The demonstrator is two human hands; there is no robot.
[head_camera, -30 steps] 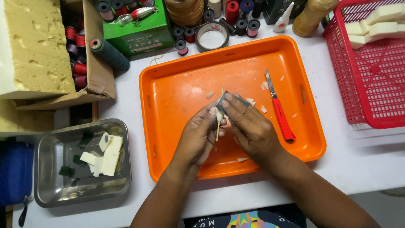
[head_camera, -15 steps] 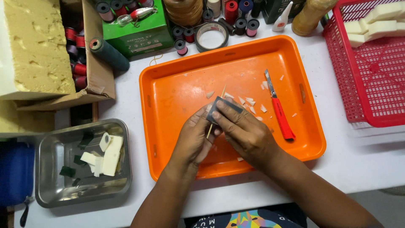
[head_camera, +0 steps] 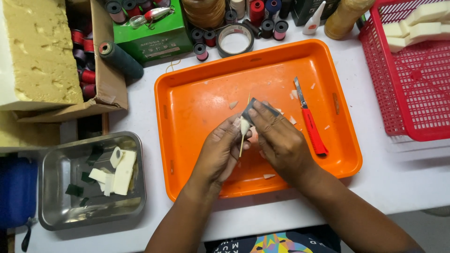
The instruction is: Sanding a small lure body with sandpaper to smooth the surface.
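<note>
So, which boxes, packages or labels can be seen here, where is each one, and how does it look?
Green carton: behind the orange tray, rectangular, pale print on its side.
Brown cardboard box: far left, open, with thread spools and a yellow foam block.
White squeeze bottle: top edge, right of centre, small, pointed tip.
No screens or signs.

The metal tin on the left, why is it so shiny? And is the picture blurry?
Head view: the metal tin mirrors the light from above, so its floor and rim show pale glare; the orange tray has a softer sheen; both hands, left hand and right hand, look sharp, with faint shadows underneath.
</note>
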